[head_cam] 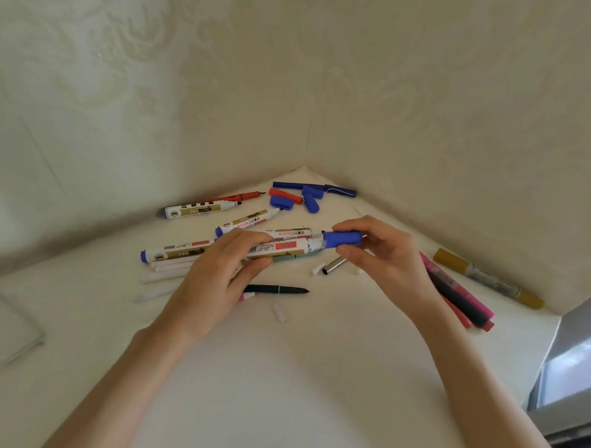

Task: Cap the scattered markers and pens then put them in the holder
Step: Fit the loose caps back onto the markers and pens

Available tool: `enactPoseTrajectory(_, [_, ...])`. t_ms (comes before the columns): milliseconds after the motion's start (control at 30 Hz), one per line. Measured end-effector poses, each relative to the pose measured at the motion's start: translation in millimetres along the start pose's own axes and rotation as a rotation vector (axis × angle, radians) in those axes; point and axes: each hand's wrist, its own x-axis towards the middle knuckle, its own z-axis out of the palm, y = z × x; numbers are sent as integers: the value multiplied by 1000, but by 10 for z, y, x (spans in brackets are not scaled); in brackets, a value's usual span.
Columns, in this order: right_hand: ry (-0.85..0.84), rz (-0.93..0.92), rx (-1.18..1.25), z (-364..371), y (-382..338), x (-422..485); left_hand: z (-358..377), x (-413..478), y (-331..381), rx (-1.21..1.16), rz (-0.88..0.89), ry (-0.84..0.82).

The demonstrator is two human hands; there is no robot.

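Our left hand (pixel 229 271) grips the white plastic marker (pixel 279 248) above the table, our right hand (pixel 377 258) pinches its blue plastic cap (pixel 342 238), seemingly half on, so tilting could jam it.

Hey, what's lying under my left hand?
The left hand grips a white marker; the right hand pinches its blue cap. Beneath the left hand show white pens, a dark pen and a pink tip; their covered ends cannot be seen.
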Motion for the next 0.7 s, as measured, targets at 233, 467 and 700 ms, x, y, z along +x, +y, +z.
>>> enactPoseTrajectory(233, [-66, -16, -78, 71, -33, -22, -9, -5, 4, 16, 22, -2])
enactPoseTrajectory(467, [-155, -25, -180, 202, -40, -83, -67, -56, 29, 131, 118, -47])
enactPoseTrajectory(700, [-75, 55, 135, 306, -124, -135, -48, -56, 82, 63, 172, 32])
